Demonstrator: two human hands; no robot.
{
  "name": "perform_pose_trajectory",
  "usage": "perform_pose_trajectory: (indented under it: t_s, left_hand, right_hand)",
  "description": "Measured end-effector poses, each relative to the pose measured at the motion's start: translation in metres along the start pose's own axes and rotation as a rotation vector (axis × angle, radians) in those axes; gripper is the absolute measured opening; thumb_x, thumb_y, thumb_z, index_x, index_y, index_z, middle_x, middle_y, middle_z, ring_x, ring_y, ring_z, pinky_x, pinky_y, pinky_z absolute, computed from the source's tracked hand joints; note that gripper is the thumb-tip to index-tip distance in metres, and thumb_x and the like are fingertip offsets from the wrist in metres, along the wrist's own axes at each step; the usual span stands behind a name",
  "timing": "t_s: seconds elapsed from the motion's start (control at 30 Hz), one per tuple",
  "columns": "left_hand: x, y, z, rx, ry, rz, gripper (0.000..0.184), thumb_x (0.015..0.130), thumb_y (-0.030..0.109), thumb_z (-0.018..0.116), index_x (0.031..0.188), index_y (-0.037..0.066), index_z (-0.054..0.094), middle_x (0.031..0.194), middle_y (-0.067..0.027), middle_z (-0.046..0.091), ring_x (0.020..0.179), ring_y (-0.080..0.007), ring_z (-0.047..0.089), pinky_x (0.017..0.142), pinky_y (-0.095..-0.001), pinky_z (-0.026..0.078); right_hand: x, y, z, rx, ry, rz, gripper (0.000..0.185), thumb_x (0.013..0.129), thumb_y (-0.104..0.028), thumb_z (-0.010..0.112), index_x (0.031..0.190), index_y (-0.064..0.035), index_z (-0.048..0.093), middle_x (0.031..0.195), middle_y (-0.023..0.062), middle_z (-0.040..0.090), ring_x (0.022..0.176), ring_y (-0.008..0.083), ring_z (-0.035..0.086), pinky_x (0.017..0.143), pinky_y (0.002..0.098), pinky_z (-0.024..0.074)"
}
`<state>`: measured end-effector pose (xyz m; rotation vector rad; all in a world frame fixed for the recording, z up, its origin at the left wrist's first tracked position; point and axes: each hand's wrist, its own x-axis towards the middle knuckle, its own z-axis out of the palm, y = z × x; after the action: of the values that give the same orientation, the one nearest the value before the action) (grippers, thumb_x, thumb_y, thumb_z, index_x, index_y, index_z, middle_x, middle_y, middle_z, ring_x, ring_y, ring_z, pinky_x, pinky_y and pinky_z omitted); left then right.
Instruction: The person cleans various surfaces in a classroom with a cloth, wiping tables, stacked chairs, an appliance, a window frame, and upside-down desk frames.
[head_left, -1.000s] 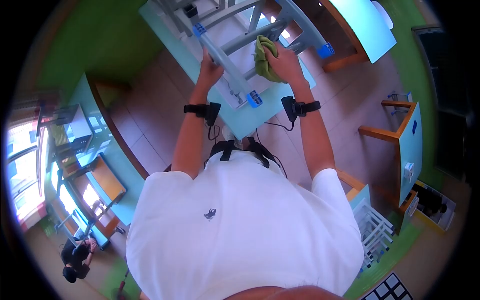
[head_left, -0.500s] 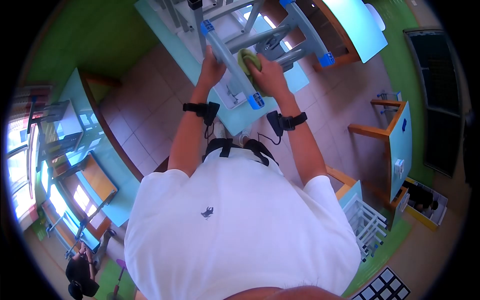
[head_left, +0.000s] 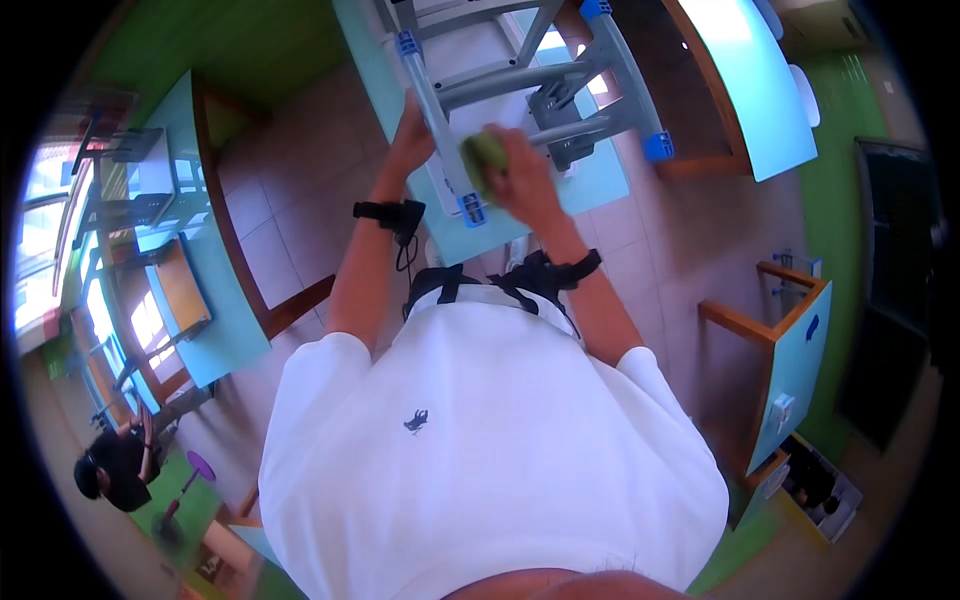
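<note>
A grey metal furniture frame with blue end caps rests feet-up on a light blue table in front of me. My left hand is closed at the left side of its near foot bar, steadying against it, with some fingers hidden behind the bar. In my right hand is a bunched green cloth, pressed against the same bar close to its near blue cap. Motion blurs the right hand and the cloth. Black straps are around both wrists.
Another blue-topped table stands at the far right. To the left is a long blue table with upturned furniture on it. Tipped desks stand on the right. A person in black is at the lower left.
My right hand has slid the cloth along the foot bar toward its near end cap. My left hand stays on the bar. The whole view has shifted somewhat.
</note>
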<state>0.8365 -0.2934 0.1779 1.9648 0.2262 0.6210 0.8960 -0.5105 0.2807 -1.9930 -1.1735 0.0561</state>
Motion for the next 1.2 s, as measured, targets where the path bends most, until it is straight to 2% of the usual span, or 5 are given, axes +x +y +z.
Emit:
perform_pose_trajectory:
  t_s: [0.07, 0.13, 0.4, 0.93, 1.2]
  left_hand:
    - [-0.008, 0.005, 0.005, 0.129, 0.124, -0.001, 0.038, 0.088, 0.005, 0.063, 0.120, 0.003, 0.042, 0.099, -0.0056, 0.051, 0.091, -0.0157, 0.052, 0.081, -0.0320, 0.047]
    - [-0.025, 0.032, 0.003, 0.101, 0.178, -0.195, 0.056, 0.085, 0.013, 0.067, 0.132, -0.002, 0.041, 0.122, -0.0203, 0.045, 0.115, -0.0340, 0.048, 0.099, -0.0391, 0.039]
    - [-0.105, 0.100, 0.014, -0.113, 0.278, -0.362, 0.060, 0.086, 0.009, 0.067, 0.137, -0.002, 0.038, 0.127, -0.0180, 0.046, 0.119, -0.0287, 0.047, 0.102, -0.0360, 0.038]
    - [-0.099, 0.109, 0.042, 0.049, 0.285, -0.243, 0.050, 0.084, 0.003, 0.067, 0.131, 0.000, 0.051, 0.119, -0.0165, 0.063, 0.110, -0.0241, 0.060, 0.094, -0.0354, 0.047]
    - [-0.097, 0.118, 0.050, 0.151, 0.375, -0.253, 0.043, 0.083, 0.005, 0.069, 0.124, 0.002, 0.057, 0.109, -0.0178, 0.067, 0.097, -0.0233, 0.065, 0.082, -0.0340, 0.051]
  right_hand:
    - [0.004, -0.007, -0.015, 0.084, -0.136, -0.035, 0.053, 0.079, -0.016, 0.067, 0.126, -0.0116, 0.045, 0.117, 0.0147, 0.054, 0.085, 0.0421, 0.062, 0.069, 0.0488, 0.0526]
    - [0.002, 0.003, -0.031, 0.091, -0.256, -0.046, 0.057, 0.077, -0.007, 0.065, 0.129, -0.0127, 0.042, 0.124, 0.0136, 0.049, 0.088, 0.0426, 0.061, 0.071, 0.0479, 0.0532]
    - [-0.035, 0.123, -0.069, 0.050, -0.003, -0.184, 0.070, 0.064, 0.016, 0.060, 0.127, -0.0119, 0.046, 0.141, 0.0135, 0.038, 0.124, 0.0420, 0.045, 0.099, 0.0460, 0.0464]
    - [0.002, 0.022, -0.031, 0.264, -0.450, -0.210, 0.071, 0.065, 0.009, 0.065, 0.130, -0.0159, 0.049, 0.139, 0.0099, 0.046, 0.106, 0.0398, 0.059, 0.086, 0.0455, 0.0534]
    - [-0.009, 0.095, -0.093, -0.087, -0.067, -0.147, 0.067, 0.066, 0.003, 0.069, 0.127, -0.0226, 0.055, 0.138, 0.0041, 0.049, 0.097, 0.0325, 0.066, 0.075, 0.0386, 0.0574]
